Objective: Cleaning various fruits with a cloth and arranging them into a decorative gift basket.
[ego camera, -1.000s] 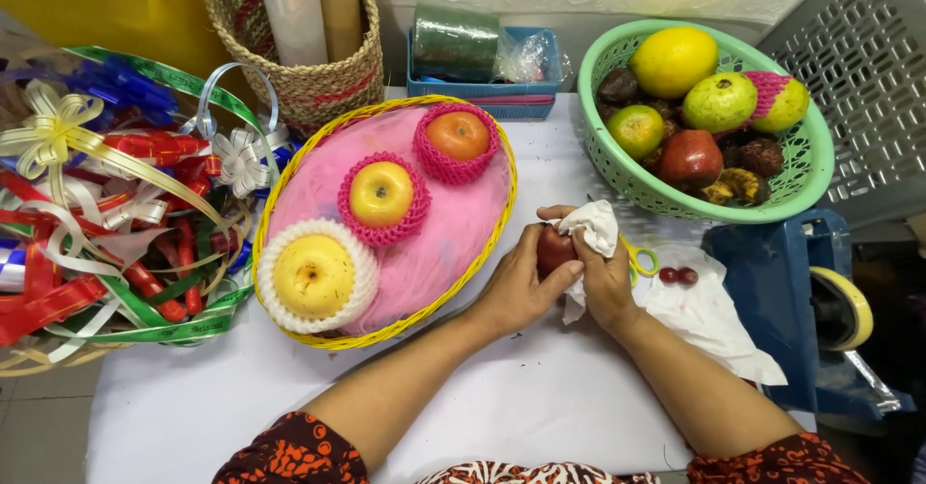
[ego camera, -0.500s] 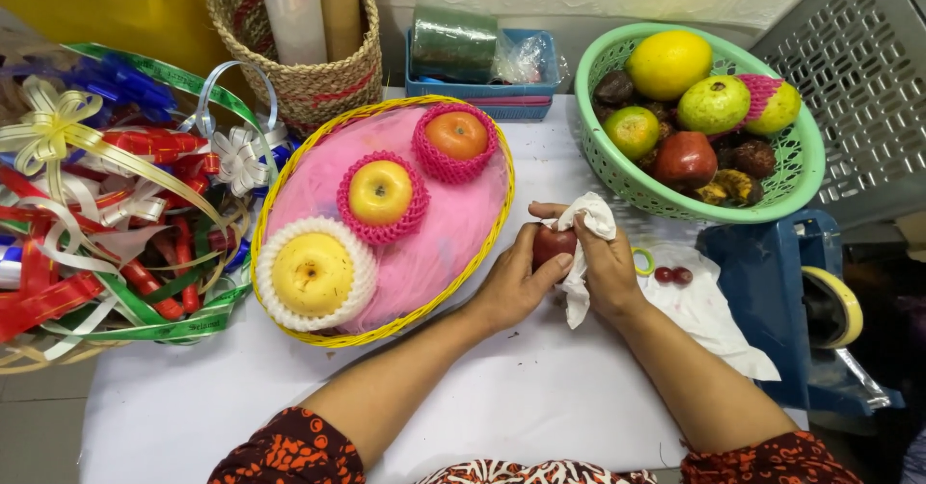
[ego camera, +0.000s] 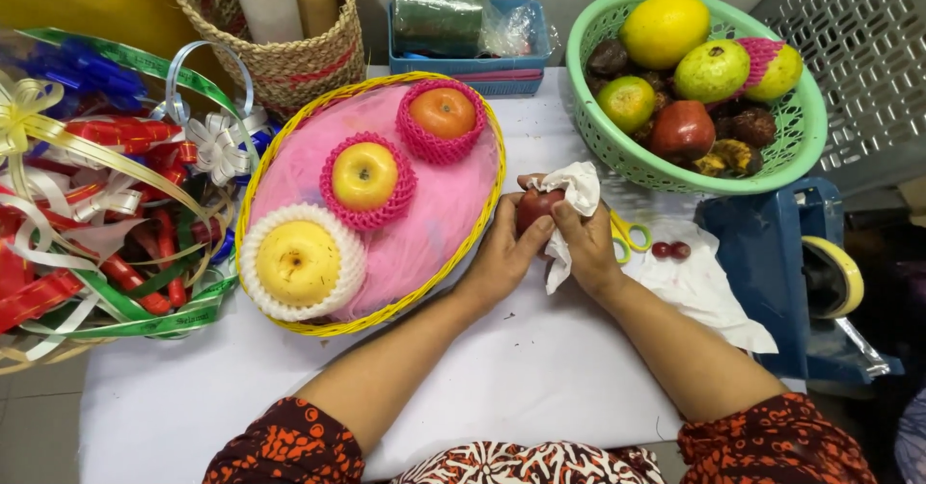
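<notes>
My left hand (ego camera: 502,257) grips a small dark red fruit (ego camera: 536,204) over the white table. My right hand (ego camera: 586,243) presses a white tissue (ego camera: 579,190) against that fruit from the right. Just left of my hands lies a yellow oval basket (ego camera: 289,322) lined in pink. It holds three fruits in foam net sleeves: a yellow one (ego camera: 296,260) in white net, a yellow one (ego camera: 365,175) in pink net and an orange-red one (ego camera: 443,111) in pink net.
A green basket (ego camera: 801,151) of mixed fruit stands at the back right. Yellow-handled scissors (ego camera: 625,238) and two small red fruits (ego camera: 670,250) lie on a white sheet beside my right hand. Ribbons (ego camera: 96,214) pile up at the left. A blue tape dispenser (ego camera: 781,272) is at the right.
Both hands with the red fruit and tissue have shifted slightly left and up, closer to the yellow basket. The tissue sits a little differently around the fruit.
</notes>
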